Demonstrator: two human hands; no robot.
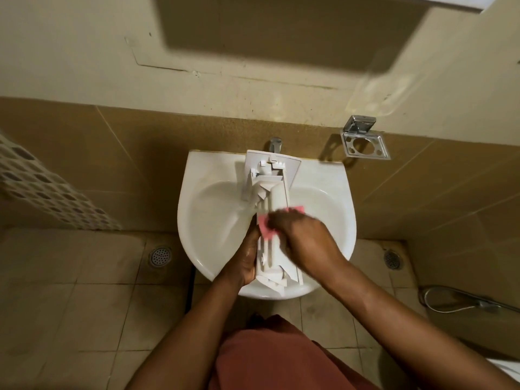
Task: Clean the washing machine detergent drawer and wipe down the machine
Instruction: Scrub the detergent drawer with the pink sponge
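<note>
Figure: drawer cleaning at the sink, head view. The drawer (268, 192) lies lengthwise across the sink (332, 220). Its front panel is at the far end, just under the tap (275, 144), and its near end juts over the sink's front rim. My left hand (247, 257) grips the drawer's left wall near that end, fingers curled round the underside, and steadies it. My right hand (304, 237) is on top at mid-length, fingers bent over a pink cloth (264, 225) and pressing it onto the compartments. The hand is blurred, so I cannot tell where the thumb lies. No water shows at the tap.

Step in hand, as I judge it: scrubbing the drawer, the first half of the task. The machine itself is out of view and not yet wiped.

The next move, I judge, calls for working the cloth towards the far compartments and the panel. The left grip must stay firm there, because the drawer is wet and its overhanging end could tip or slide off the rim.
</note>
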